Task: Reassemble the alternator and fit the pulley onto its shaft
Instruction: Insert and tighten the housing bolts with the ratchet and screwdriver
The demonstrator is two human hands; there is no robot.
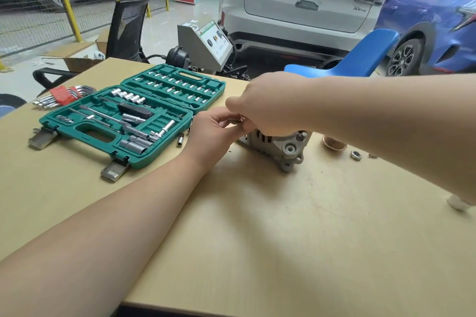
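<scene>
The alternator sits on the wooden table, near the middle — a gray metal lump with slots in its side. Both hands meet right on top of it. The left hand comes in from the tool box side, and its fingers are curled and pinching something small at the top edge of the alternator; what it pinches is too hidden to tell. The right hand reaches over the alternator from the other side, with its fingers bent down over the top. It covers the spot, so I cannot tell if it holds anything.

The pulley lies on the table beside the alternator, on the side away from the tool box. A nut lies just past the pulley.

The green tool box lies open on the far side of the left hand from the alternator — full of shiny sockets. One loose socket stands between the tool box and the left hand. A bunch of bent keys in a red holder lies beyond the tool box.
</scene>
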